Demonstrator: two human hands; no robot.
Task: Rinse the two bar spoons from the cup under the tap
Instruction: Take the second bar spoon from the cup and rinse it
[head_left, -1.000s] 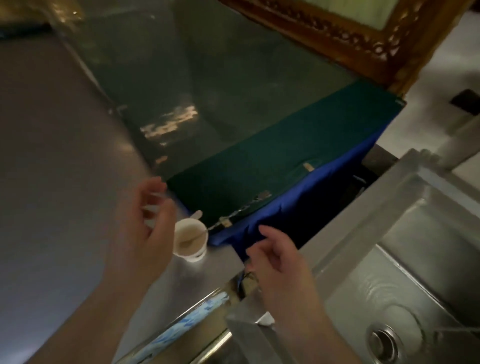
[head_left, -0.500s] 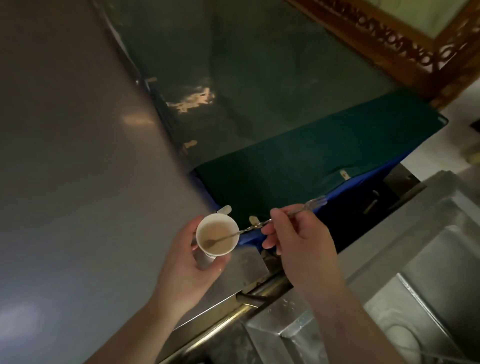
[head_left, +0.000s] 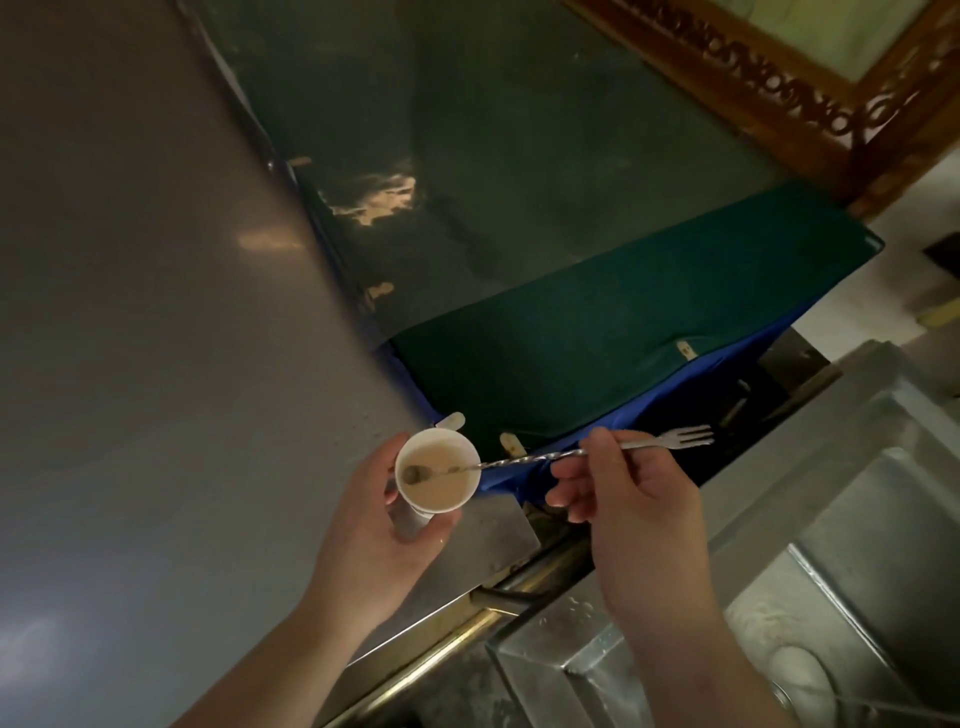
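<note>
My left hand (head_left: 371, 530) holds a small white paper cup (head_left: 437, 473) of beige liquid just above the steel counter. My right hand (head_left: 631, 499) pinches the twisted shaft of a metal bar spoon (head_left: 524, 461). Its bowl end rests inside the cup, and its fork-tipped end sticks out to the right past my fingers. A pale flat handle tip (head_left: 451, 421) pokes up behind the cup's far rim; I cannot tell what it belongs to. No tap is in view.
A grey steel counter (head_left: 156, 364) spreads to the left. A dark green cloth (head_left: 623, 332) over blue fabric lies behind the cup. A steel sink (head_left: 857, 597) sits at the lower right, its drain near the frame edge. A carved wooden frame (head_left: 779, 88) stands at the top right.
A second ago both hands were empty beside the cup on the counter. My left hand has since taken the cup and my right hand has gripped the spoon's shaft; the view has shifted.
</note>
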